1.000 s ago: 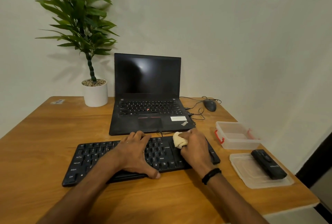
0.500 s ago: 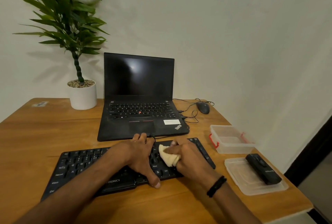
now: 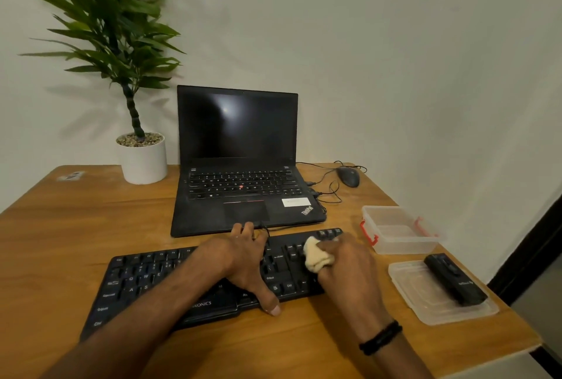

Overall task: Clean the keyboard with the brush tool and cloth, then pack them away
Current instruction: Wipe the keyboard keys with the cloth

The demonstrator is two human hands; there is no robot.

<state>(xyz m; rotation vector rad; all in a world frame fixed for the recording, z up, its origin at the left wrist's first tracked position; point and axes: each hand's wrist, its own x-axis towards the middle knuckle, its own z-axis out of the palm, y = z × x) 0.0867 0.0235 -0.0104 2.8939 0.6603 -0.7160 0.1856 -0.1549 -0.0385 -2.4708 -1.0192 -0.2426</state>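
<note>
A black keyboard (image 3: 146, 281) lies across the wooden desk in front of me. My left hand (image 3: 246, 263) rests flat on its middle, fingers reaching over the far edge and thumb at the near edge. My right hand (image 3: 346, 266) grips a bunched cream cloth (image 3: 314, 254) and presses it onto the keys at the keyboard's right end. The black brush tool (image 3: 456, 282) lies on a clear plastic lid (image 3: 425, 305) to the right. Behind the lid stands a clear plastic box (image 3: 398, 240) with red clips.
An open black laptop (image 3: 240, 165) sits just behind the keyboard, cables and a mouse (image 3: 348, 176) to its right. A potted plant (image 3: 143, 156) stands at the back left. The desk's right edge (image 3: 517, 311) runs close to the lid.
My right hand moved the cloth left across the keys, then back toward the keyboard's right end. The left hand stayed on the keyboard. The camera view shifted.
</note>
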